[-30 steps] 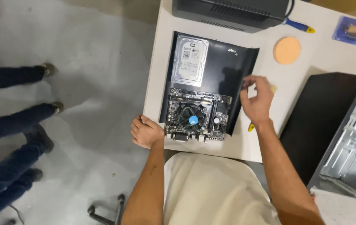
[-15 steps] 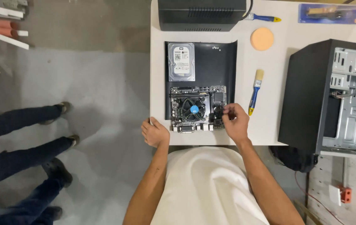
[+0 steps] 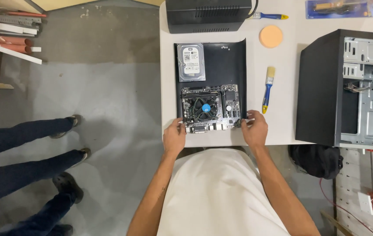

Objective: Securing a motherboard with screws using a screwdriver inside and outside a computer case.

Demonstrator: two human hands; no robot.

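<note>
Motherboard (image 3: 210, 108) flat on black panel (image 3: 232, 65) at counter (image 3: 282, 126) near edge. Left hand (image 3: 174, 137) at its 8 o'clock corner, right hand (image 3: 255, 128) at 4 o'clock; fingers clamped on opposite corners, likely steadying it level. Hard drive (image 3: 190, 62) at 12 o'clock, brush (image 3: 267, 89) at 3 o'clock, out of way.

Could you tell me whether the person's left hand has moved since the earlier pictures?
Yes. The left hand has come in from the table's corner edge onto the white top, and now touches the motherboard's near left corner.
</note>
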